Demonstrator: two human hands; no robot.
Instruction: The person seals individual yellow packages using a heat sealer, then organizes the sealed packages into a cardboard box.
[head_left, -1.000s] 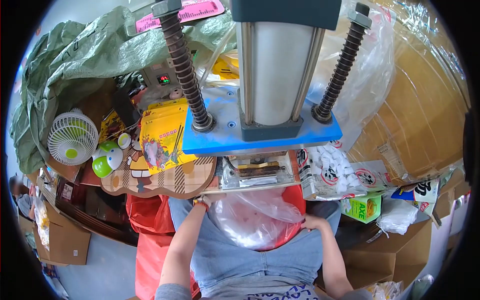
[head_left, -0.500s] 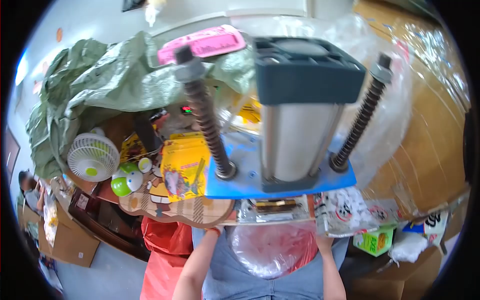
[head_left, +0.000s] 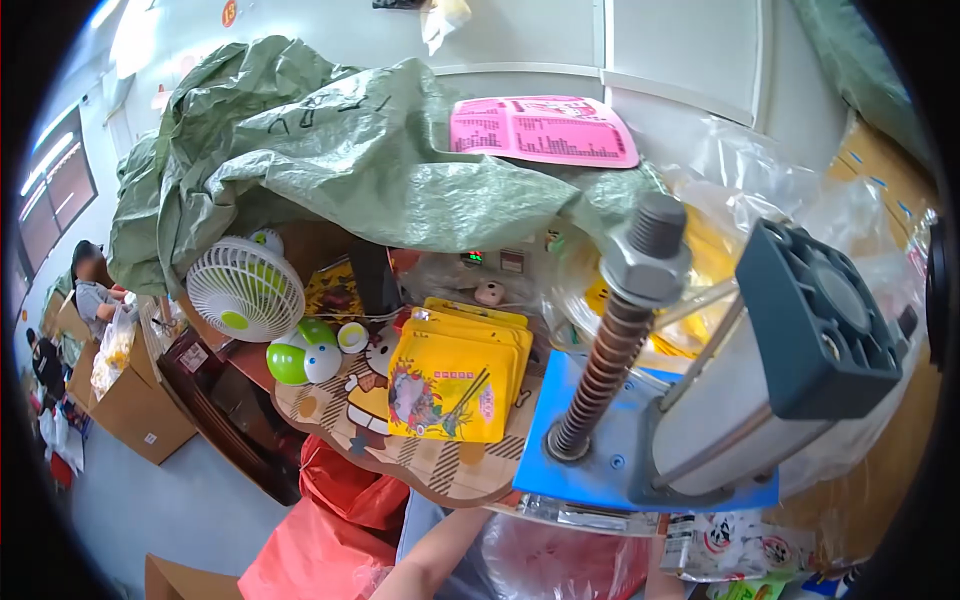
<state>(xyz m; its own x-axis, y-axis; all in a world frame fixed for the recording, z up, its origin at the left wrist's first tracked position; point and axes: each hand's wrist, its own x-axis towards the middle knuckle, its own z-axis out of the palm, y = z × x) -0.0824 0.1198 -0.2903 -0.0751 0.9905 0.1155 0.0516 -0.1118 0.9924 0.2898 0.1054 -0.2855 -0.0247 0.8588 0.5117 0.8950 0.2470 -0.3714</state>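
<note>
My left forearm (head_left: 440, 558) reaches up from the bottom edge, and its hand disappears beneath the front of the press. Only a strip of my right forearm (head_left: 662, 578) shows beside the packets. Fingers of both hands are hidden. Between the arms, a clear plastic bag (head_left: 560, 555) with something reddish lies over my lap. Above the hands stands a press with a blue plate (head_left: 600, 482), a spring-wrapped bolt (head_left: 600, 370) and a grey-capped cylinder (head_left: 735, 400). Printed white packets (head_left: 735, 545) sit at its right front corner.
Yellow printed pouches (head_left: 455, 385) are stacked on a patterned board (head_left: 450, 475) left of the press. A white fan (head_left: 245, 290) and a green-and-white round object (head_left: 303, 352) stand farther left. Green sheeting (head_left: 380, 170) carries a pink card (head_left: 545, 130). Another person (head_left: 95, 290) is at far left.
The view has swung left, so the press now appears farther right and tilted. More of the yellow pouches and the room at left shows. Both hands stay hidden around the press's front.
</note>
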